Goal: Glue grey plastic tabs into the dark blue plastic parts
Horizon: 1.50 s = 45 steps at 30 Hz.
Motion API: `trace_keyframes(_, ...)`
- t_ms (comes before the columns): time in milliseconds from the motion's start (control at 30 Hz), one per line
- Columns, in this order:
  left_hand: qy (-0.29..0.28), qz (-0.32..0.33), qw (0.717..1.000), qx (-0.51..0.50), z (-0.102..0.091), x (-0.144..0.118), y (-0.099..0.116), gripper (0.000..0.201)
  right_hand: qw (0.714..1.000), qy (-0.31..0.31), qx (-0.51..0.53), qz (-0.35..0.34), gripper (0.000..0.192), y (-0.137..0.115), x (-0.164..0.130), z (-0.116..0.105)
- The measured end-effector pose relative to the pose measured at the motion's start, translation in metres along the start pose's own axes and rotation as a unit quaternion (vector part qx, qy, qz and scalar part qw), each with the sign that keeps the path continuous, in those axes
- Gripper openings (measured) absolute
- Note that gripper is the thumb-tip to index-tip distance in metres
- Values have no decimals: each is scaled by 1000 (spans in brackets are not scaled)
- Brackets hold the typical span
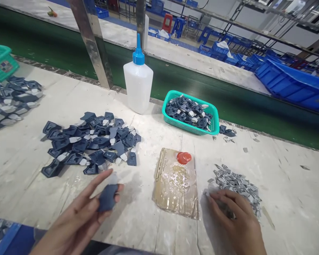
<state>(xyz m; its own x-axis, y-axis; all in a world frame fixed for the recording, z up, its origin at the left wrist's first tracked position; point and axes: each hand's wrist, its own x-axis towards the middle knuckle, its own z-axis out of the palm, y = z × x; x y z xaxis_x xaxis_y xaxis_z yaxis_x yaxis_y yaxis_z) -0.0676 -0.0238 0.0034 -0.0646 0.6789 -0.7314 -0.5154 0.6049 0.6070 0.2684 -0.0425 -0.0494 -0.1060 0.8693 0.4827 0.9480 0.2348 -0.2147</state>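
My left hand (87, 212) grips a dark blue-grey plastic piece (108, 197) with a pale tip, lifted above the table's front edge. Close beyond it lies a loose heap of similar dark and white pieces (95, 143). At the right, my right hand (235, 216) has thumb and fingers pinched at the near left side of a pile of small grey plastic parts (236, 182); a small pale bit seems to sit at the fingertips, blurred. Between my hands is a cardboard piece (175, 198) coated with shiny clear liquid, a red cap (184, 158) on its far end.
A white squeeze bottle (138, 85) with a blue nozzle stands at the back. Right of it is a green basket (215, 122) of dark pieces. Another green basket (0, 60) and more pieces (10, 101) are far left. A metal post (91, 42) rises behind the table.
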Motion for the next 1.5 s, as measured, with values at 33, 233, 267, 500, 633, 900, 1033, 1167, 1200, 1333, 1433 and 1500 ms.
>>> trace_keyframes(33, -19, -11, 1000, 4, 6, -2, -2, 63, 1000, -4, -2, -7, 18, 2, 0, 0)
trace_keyframes(233, -131, -9, 988, 83, 18, 1, -14, 47, 991, -41, -23, -123, 31, 12, 4, 0)
trace_keyframes(267, -138, -5, 987, 85, 18, 2, -16, 43, 991, -42, -25, -126, 33, 13, 5, 0)
trace_keyframes(500, -191, 20, 980, 50, 10, 9, -23, 38, 997, -9, -25, -77, 16, -13, 27, -8)
trace_keyframes(633, -192, 8, 979, 73, 10, 4, -23, 42, 996, 6, -6, -89, 9, -42, 54, -1)
trace_keyframes(900, -205, 6, 979, -7, -1, 8, -28, 35, 993, -69, -2, -94, 5, -49, 80, 21)
trace_keyframes(1033, -227, -22, 971, -72, -13, 25, -36, 34, 989, -86, -11, -116, 6, -47, 83, 22)
trace_keyframes(1167, -182, -17, 982, -54, -11, 18, -31, 33, 986, -94, -16, -141, 4, -44, 84, 22)
trace_keyframes(1200, -162, -14, 986, -41, -9, 13, -28, 32, 985, -97, -17, -145, 4, -43, 84, 23)
trace_keyframes(1333, -117, -12, 993, -13, -2, -1, -21, 32, 983, -101, -17, -152, 5, -41, 82, 23)
trace_keyframes(1433, -118, -7, 993, -13, -1, -1, -23, 33, 983, -102, -12, -152, 5, -46, 81, 21)
trace_keyframes(1500, -118, 0, 993, -13, -2, 1, -24, 31, 983, -106, -6, -151, 5, -51, 81, 18)
